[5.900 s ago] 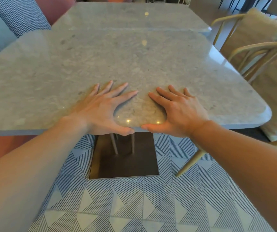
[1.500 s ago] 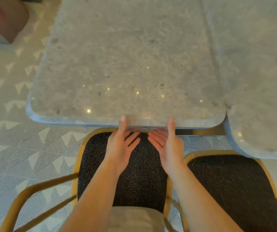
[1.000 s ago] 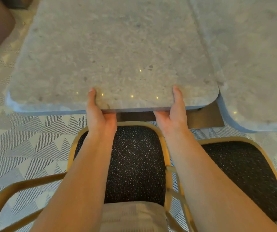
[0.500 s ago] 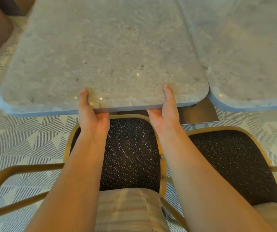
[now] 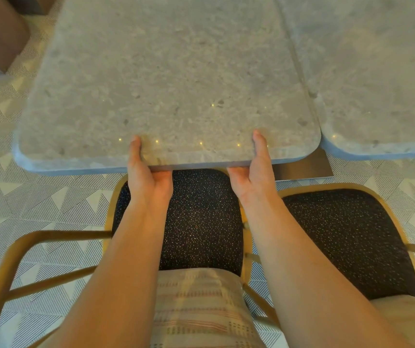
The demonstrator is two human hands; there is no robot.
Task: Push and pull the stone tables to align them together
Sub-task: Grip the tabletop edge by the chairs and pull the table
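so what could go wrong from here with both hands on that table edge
1. The left hand and right hand grip the left stone table with fingers hidden under its edge, above the chair; pulling nearer could pinch them against the chair frame.
2. Its rounded corner sits close to the right stone table; a skewed pull might knock stone on stone and chip it.
3. Its near edge looks slightly nearer than the neighbour's, so more pulling may overshoot.

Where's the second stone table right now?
In the head view, the second stone table fills the upper right, directly beside the left table that the left hand and right hand grip.
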